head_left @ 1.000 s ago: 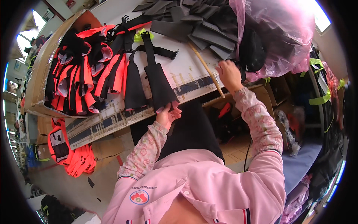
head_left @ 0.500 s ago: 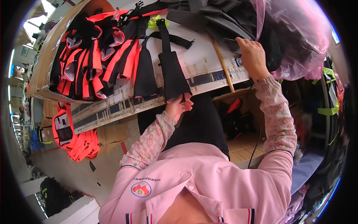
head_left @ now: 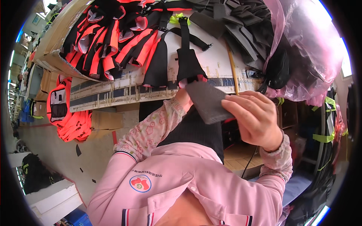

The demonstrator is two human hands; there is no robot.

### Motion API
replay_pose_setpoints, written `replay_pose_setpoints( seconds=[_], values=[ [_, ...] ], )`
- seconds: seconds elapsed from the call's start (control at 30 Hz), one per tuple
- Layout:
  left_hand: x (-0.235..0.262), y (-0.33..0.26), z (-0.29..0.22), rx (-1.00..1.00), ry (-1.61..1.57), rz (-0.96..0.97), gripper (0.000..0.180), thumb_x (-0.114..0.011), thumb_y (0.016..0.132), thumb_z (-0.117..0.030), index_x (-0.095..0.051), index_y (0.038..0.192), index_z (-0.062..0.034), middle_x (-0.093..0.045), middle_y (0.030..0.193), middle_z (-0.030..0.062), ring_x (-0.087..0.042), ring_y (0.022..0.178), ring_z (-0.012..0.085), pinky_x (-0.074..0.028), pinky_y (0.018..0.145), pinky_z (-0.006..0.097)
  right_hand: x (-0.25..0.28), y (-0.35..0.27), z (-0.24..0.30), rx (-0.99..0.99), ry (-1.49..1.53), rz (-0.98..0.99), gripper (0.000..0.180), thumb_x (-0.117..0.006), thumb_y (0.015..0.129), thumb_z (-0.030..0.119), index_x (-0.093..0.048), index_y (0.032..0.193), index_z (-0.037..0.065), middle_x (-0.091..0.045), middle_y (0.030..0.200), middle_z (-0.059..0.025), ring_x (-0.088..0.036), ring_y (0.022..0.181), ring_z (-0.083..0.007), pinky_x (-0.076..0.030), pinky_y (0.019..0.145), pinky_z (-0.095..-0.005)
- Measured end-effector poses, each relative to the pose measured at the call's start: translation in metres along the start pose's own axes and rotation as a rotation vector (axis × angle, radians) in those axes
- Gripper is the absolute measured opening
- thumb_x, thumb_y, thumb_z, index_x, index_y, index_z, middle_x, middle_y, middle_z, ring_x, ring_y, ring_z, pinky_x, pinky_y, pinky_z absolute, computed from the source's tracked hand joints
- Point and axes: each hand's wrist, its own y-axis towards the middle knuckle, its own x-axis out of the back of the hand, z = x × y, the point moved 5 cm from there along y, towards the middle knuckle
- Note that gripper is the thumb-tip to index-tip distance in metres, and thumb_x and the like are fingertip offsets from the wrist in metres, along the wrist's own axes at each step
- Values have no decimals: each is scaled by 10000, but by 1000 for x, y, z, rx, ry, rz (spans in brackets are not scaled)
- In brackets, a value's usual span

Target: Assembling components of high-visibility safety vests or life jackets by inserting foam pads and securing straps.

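Observation:
My right hand (head_left: 256,118) grips a flat dark grey foam pad (head_left: 208,102) by its right end, thumb and fingers pressed on it. The pad's far left corner lies at the gaping near end of a black fabric strap sleeve (head_left: 189,64) with a coral-pink inside. My left hand (head_left: 183,99) is closed on that near end, its fingertips partly hidden behind the sleeve and pad. A narrow black webbing strap (head_left: 184,34) runs away from the sleeve. Just to the left lies a second black sleeve (head_left: 157,66) with a coral edge.
Several coral-and-black pieces (head_left: 98,49) fill the table's left side beside a cardboard box (head_left: 51,56). Loose grey foam pads (head_left: 241,28) are piled at the far right, near a pink plastic bag (head_left: 313,49). A wooden stick (head_left: 231,67) lies across the white table edge (head_left: 124,98). Coral bags (head_left: 62,109) sit lower left.
My right hand has come from the foam pile toward my left hand, bringing a grey foam pad. The sleeve's near end now gapes at my left hand. The whole view has shifted slightly.

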Motion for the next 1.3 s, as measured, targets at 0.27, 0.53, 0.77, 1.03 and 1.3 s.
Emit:
replay_pose_setpoints(
  seconds=[0.27, 0.53, 0.77, 1.03, 1.3],
  values=[
    [76, 37, 24, -331, 443, 291, 285, -335, 954, -210, -445, 1182, -78, -506, 1169, 65, -480, 1110, 156, -367, 973, 299, -107, -13, -8, -105, -156, 248, 292, -570, 687, 124, -520, 947, 1, -559, 872, -95, -589, 830, -223, -465, 794, -306],
    [78, 13, 22, -814, 2064, -425, 286, -424, 927, -284, -492, 1145, -111, -506, 1098, 62, -463, 1070, 154, -378, 918, 275, -169, -26, -7, -323, -109, 322, 356, -581, 704, 170, -514, 994, -26, -513, 902, -117, -513, 904, -244, -410, 833, -318],
    [120, 5, 33, -390, 1590, -191, 419, -449, 900, -359, -445, 1217, -85, -473, 1246, 101, -443, 1164, 201, -322, 1000, 290, -240, -59, -40, -430, -16, 457, 169, -593, 695, 176, -635, 792, 44, -611, 751, -95, -611, 722, -244, -481, 634, -333],
    [119, 8, 31, -207, 1510, -242, 438, -414, 932, -297, -336, 1328, -128, -349, 1382, 73, -346, 1263, 193, -343, 981, 325, -264, -40, -54, -525, -43, 500, 87, -595, 669, 128, -666, 659, 79, -632, 674, -91, -632, 649, -250, -498, 573, -347],
    [169, 36, 34, -546, 1243, -51, 444, -398, 936, -320, -341, 1327, -117, -366, 1369, 56, -361, 1250, 170, -344, 994, 319, -237, -40, -30, -534, 192, 243, 183, -524, 766, 157, -617, 836, 15, -623, 777, -157, -604, 727, -334, -476, 644, -402]
  ],
)
